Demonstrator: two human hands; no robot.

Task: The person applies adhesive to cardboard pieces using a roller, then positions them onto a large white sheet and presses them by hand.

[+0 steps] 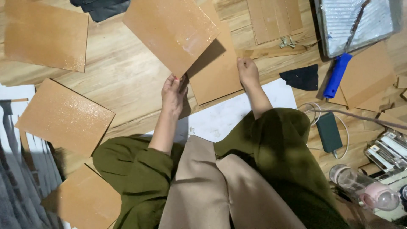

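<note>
My left hand [173, 94] is shut on the lower corner of a brown cardboard sheet [171, 29], holding it tilted above the wooden floor; its face is glossy with wet specks. My right hand [248, 72] rests knuckles-up, fingers together, on the edge of another brown sheet [216, 68] lying flat beneath the lifted one. A white paper [229, 114] is spread on the floor just in front of my lap. Green sleeves and a beige cloth fill the bottom of the view.
Glossy brown sheets lie at top left [44, 34], left [63, 116] and bottom left [85, 199]. A foil-lined paint tray [356, 23] with a blue-handled roller [337, 75] sits top right. A black scrap [302, 77], a dark power bank [328, 131] and a pink-capped bottle [364, 186] lie at right.
</note>
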